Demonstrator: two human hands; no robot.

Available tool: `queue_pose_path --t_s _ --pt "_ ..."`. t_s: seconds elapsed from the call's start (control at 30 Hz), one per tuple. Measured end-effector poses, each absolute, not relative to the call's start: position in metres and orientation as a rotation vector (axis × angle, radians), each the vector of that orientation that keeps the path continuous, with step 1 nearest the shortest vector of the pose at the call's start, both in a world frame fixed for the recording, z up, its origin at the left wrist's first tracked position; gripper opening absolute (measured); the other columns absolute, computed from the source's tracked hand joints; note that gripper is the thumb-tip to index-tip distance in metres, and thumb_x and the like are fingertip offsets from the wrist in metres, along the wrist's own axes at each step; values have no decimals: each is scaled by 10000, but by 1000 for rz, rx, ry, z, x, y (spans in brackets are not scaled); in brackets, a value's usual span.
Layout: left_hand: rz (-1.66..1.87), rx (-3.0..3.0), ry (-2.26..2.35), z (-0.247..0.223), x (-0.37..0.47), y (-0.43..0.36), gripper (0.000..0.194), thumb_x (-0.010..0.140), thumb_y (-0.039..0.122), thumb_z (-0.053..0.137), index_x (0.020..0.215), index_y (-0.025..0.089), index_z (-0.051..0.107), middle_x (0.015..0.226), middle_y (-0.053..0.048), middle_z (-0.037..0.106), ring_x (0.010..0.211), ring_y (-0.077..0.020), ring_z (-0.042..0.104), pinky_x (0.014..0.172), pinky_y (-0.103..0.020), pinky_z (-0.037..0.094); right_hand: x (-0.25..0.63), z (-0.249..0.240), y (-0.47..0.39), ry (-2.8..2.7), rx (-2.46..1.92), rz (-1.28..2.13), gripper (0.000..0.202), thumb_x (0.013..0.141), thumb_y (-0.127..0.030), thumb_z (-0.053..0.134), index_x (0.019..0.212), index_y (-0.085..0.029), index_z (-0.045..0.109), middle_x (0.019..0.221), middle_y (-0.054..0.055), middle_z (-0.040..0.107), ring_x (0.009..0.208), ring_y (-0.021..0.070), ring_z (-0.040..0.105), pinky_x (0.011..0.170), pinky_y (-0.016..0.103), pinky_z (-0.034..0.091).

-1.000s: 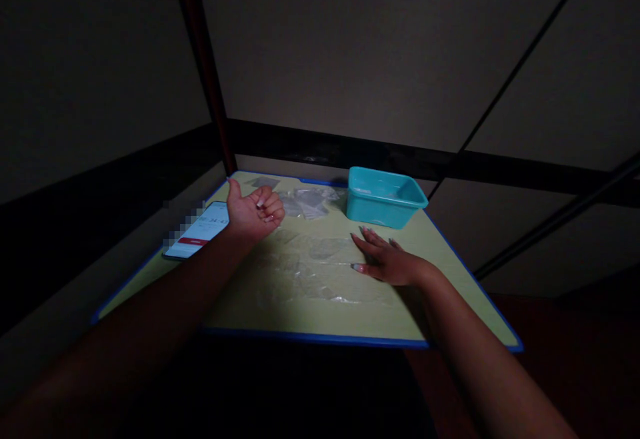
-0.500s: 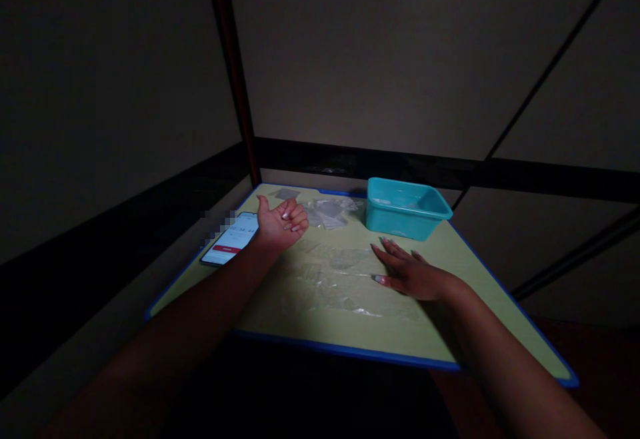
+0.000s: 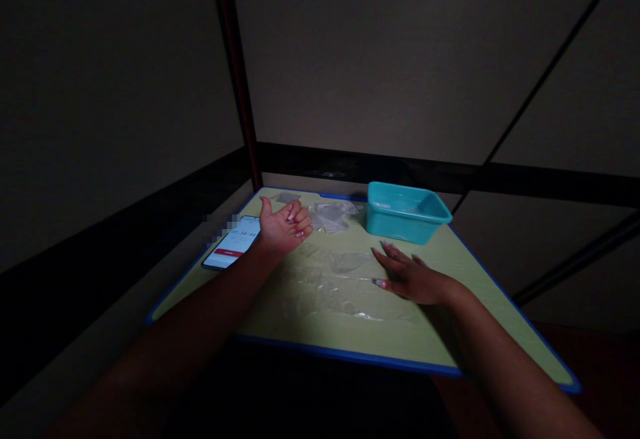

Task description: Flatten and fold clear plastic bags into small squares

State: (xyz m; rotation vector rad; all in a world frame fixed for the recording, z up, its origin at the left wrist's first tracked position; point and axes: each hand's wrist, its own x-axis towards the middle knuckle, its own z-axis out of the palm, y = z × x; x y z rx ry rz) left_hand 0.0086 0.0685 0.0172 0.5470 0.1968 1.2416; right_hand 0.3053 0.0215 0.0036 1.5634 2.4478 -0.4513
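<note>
My left hand point(image 3: 284, 227) is turned palm up over the left part of the yellow-green table, its thumb raised and its fingers loosely curled with gaps between them; nothing is in it. My right hand point(image 3: 407, 275) rests palm down with its fingers spread, at the right end of a clear plastic sheet or bag point(image 3: 345, 292) lying flat. Behind my left hand lie several small clear plastic bags point(image 3: 333, 216). A phone point(image 3: 233, 244) with a lit screen lies beside my left wrist.
A turquoise plastic basin point(image 3: 405, 222) stands at the back right of the blue-edged table point(image 3: 480, 332). Another small grey packet point(image 3: 287, 197) lies at the back left corner. Dark panelled walls rise behind and to the left.
The whole view has shifted slightly, with things sitting a little lower. My left hand's fingers have opened a little. My right hand stays in place on the plastic.
</note>
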Motion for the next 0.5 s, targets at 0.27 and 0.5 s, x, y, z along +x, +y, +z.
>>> queue_pose_path --t_s 0.27,0.5 --pt "1179 577 211 18 6 69 658 801 785 102 537 214 293 429 43 290 321 -91 244 349 -241 222 304 5 22 2461 1560 -455 817 868 -658 309 1504 -199 79 1542 139 -63 1414 289 -41 1080 607 96" --pt "1138 524 246 20 7 66 655 778 808 124 511 225 254 403 50 248 301 -93 234 318 -238 203 303 5 22 2447 1570 -449 805 872 -644 319 1504 -207 77 1541 133 -75 1414 289 -38 1080 604 103"
